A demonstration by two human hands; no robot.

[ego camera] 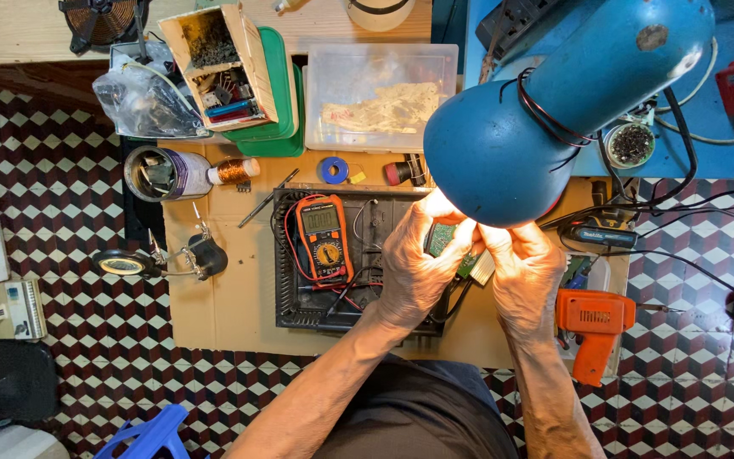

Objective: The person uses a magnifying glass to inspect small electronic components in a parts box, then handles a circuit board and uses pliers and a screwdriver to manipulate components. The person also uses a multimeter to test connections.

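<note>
My left hand [418, 263] and my right hand [524, 268] are raised together under a blue lamp shade [554, 102], both gripping a small green circuit board [445, 240] between their fingers. The board is mostly hidden by my fingers and washed out by the lamp's light. Below my hands lies a black device chassis [299, 306] on a sheet of cardboard [223, 297]. An orange multimeter [324, 238] with red and black leads rests on the chassis, just left of my left hand.
An orange hot-glue gun [592, 327] lies right of my right hand. A magnifier stand with clips [159, 259], a tin [159, 172], a copper wire spool [235, 170], a clear plastic box [380, 98] and a cardboard parts box [223, 64] sit farther back. Patterned tile floor surrounds the cardboard.
</note>
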